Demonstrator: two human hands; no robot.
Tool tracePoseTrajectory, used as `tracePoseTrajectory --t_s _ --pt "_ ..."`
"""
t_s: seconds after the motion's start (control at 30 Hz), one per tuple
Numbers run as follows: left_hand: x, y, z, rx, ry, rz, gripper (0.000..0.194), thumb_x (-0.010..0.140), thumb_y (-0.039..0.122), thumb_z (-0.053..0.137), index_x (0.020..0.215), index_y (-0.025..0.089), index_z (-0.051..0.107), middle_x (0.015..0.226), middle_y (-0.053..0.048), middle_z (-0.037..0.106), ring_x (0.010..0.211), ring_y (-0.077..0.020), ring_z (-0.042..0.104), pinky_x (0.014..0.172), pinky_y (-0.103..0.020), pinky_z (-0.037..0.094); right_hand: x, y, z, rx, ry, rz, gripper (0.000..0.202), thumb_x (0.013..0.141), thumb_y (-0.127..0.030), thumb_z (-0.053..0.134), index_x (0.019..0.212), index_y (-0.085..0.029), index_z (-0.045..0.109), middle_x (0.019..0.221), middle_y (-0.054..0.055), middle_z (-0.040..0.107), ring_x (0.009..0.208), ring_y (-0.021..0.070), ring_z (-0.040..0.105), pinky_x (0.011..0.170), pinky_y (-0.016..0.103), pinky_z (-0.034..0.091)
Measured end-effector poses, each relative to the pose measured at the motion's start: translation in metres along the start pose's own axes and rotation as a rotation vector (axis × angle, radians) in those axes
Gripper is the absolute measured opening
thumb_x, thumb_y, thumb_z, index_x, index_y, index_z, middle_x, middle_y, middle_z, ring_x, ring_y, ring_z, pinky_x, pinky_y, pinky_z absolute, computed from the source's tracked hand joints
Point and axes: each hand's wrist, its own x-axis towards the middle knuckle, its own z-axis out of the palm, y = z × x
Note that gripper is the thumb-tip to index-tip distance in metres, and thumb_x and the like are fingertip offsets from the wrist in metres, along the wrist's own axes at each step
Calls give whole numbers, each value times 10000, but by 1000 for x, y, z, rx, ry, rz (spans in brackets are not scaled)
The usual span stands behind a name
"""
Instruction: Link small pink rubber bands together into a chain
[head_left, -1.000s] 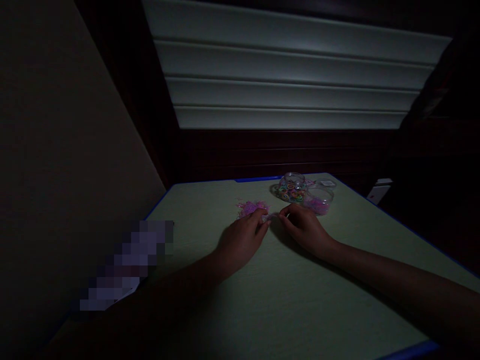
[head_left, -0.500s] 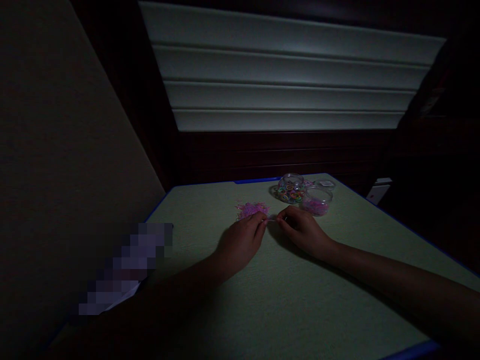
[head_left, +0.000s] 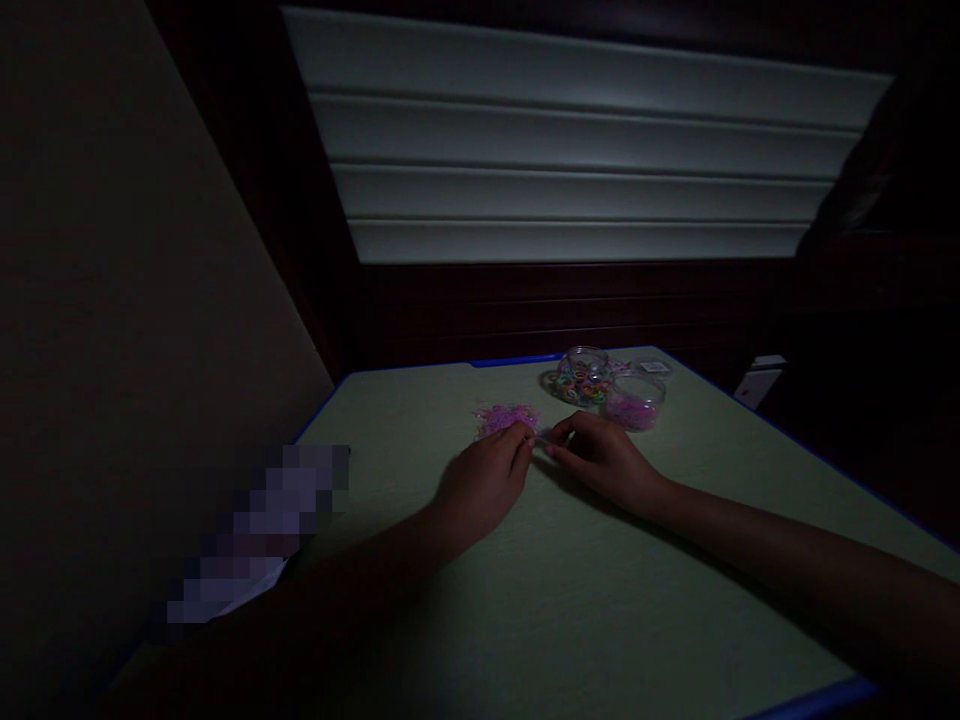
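My left hand [head_left: 487,480] is closed in a pinch, its fingertips at the near edge of a pile of small pink and purple rubber bands [head_left: 507,416]. A thin, pale rubber band [head_left: 541,439] stretches from those fingertips to my right hand [head_left: 604,462]. My right thumb and fingers are bent round its other end, though the dim light blurs the grip. Just beyond my right hand stands a clear round tub [head_left: 635,402] with pink bands in it. Next to that is a clear jar [head_left: 582,376] of colourful hair ties.
The green tabletop [head_left: 600,610] has a blue edge. A clear lid [head_left: 651,369] lies behind the tubs. At the left edge is a pixelated object [head_left: 270,530]. Behind the table rises a wall of pale slats [head_left: 585,180] in dark wood.
My right thumb and fingertips have shifted slightly left, closer to my left fingertips. The left hand stays nearly in place, and the tubs and pile have not moved.
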Motion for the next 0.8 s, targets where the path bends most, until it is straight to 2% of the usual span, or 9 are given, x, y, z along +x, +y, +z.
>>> tracePoseTrajectory --t_s 0.13,0.4,0.6,0.8 --pt "0 -1 0 18 4 16 243 868 309 271 899 217 494 798 -12 581 699 -133 539 639 -239 395 0 2 0 -9 -7 -32 124 772 -250 512 809 -157 586 742 25 581 660 111 522 605 230 401" --pt "-1 -1 0 21 1 29 240 865 320 277 908 226 494 809 -7 584 708 -137 542 641 -241 396 1 2 -1 -28 5 5 135 783 -239 490 790 -153 593 733 25 592 665 116 529 621 235 402" --pt "-1 -1 1 14 -4 32 244 865 326 276 906 237 499 818 -4 590 731 -139 551 670 -243 401 2 2 -2 -6 -37 22 122 786 -216 474 779 -147 574 725 21 585 653 109 524 611 224 397" --pt "0 -1 1 -21 -6 15 220 849 332 318 952 242 490 820 3 599 717 -137 554 649 -236 407 1 6 -1 20 17 25 119 775 -231 498 788 -153 587 716 19 591 632 107 524 581 218 400"
